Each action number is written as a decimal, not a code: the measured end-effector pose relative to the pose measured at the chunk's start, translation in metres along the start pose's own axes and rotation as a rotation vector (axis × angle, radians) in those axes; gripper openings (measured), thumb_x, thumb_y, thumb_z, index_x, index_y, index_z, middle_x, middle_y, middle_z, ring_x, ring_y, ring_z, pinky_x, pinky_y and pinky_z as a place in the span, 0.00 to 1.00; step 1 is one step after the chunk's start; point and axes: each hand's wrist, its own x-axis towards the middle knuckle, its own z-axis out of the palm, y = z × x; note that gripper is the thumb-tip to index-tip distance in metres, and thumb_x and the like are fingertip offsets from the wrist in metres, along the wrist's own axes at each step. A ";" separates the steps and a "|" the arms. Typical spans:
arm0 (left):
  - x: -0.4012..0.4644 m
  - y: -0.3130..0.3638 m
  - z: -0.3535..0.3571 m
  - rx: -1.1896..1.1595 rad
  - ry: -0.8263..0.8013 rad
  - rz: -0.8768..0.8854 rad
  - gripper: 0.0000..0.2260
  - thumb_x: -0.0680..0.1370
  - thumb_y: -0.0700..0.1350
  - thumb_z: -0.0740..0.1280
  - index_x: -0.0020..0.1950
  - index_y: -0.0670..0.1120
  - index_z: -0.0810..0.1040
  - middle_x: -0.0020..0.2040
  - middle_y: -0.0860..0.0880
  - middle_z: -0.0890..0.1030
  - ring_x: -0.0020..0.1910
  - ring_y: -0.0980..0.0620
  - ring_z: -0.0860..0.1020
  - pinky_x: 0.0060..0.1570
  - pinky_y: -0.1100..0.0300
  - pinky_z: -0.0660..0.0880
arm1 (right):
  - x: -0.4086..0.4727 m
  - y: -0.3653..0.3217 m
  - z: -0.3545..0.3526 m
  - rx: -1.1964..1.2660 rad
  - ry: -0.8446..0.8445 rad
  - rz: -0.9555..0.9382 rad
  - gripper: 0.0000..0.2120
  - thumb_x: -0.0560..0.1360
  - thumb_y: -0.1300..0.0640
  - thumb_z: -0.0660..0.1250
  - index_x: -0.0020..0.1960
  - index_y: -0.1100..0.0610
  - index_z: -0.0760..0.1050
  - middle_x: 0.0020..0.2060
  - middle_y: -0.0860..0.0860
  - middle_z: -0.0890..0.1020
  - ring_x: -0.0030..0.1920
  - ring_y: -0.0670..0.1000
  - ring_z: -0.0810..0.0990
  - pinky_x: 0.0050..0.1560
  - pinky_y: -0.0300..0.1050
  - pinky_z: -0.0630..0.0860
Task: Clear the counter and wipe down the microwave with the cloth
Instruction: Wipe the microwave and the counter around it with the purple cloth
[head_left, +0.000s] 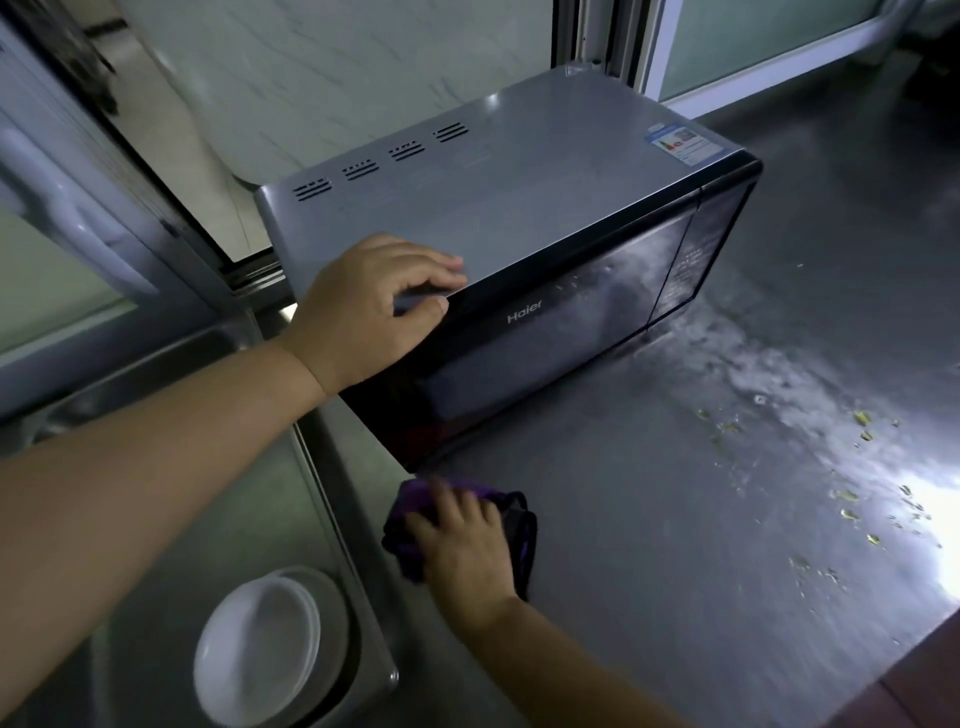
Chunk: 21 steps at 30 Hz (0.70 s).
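Note:
A silver-topped microwave (498, 197) with a black glass door stands on the steel counter (675, 545). My left hand (363, 306) grips its front top-left corner, fingers on the top and thumb on the door edge. A purple cloth (519, 530) lies bunched on the counter just in front of the microwave's lower left corner. My right hand (462, 545) presses down on the cloth with fingers spread over it. White smears mark the right part of the door.
White powdery streaks and yellowish crumbs (857, 499) lie on the counter to the right. A sink (156, 597) at the left holds white bowls (260, 644). A window frame (623, 47) stands behind the microwave. The counter's front edge runs at the lower right.

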 end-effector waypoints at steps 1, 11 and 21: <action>0.000 0.001 0.000 -0.002 0.000 0.003 0.11 0.74 0.45 0.63 0.51 0.44 0.83 0.54 0.50 0.82 0.53 0.56 0.77 0.58 0.66 0.68 | -0.001 -0.003 0.006 -0.032 -0.048 -0.060 0.25 0.60 0.44 0.73 0.56 0.46 0.78 0.58 0.52 0.79 0.51 0.55 0.80 0.49 0.51 0.78; 0.001 0.000 -0.001 0.028 -0.009 0.021 0.12 0.75 0.46 0.63 0.53 0.43 0.82 0.56 0.49 0.81 0.53 0.52 0.77 0.57 0.63 0.70 | 0.025 0.072 -0.005 -0.177 0.034 0.085 0.19 0.70 0.53 0.66 0.60 0.49 0.77 0.55 0.50 0.79 0.45 0.57 0.77 0.45 0.49 0.74; -0.001 0.035 0.015 0.555 -0.072 0.022 0.16 0.73 0.47 0.59 0.54 0.38 0.77 0.55 0.41 0.80 0.51 0.40 0.78 0.49 0.48 0.74 | 0.044 0.176 -0.037 -0.219 0.050 0.287 0.20 0.68 0.52 0.73 0.60 0.51 0.77 0.55 0.52 0.79 0.49 0.60 0.76 0.49 0.52 0.73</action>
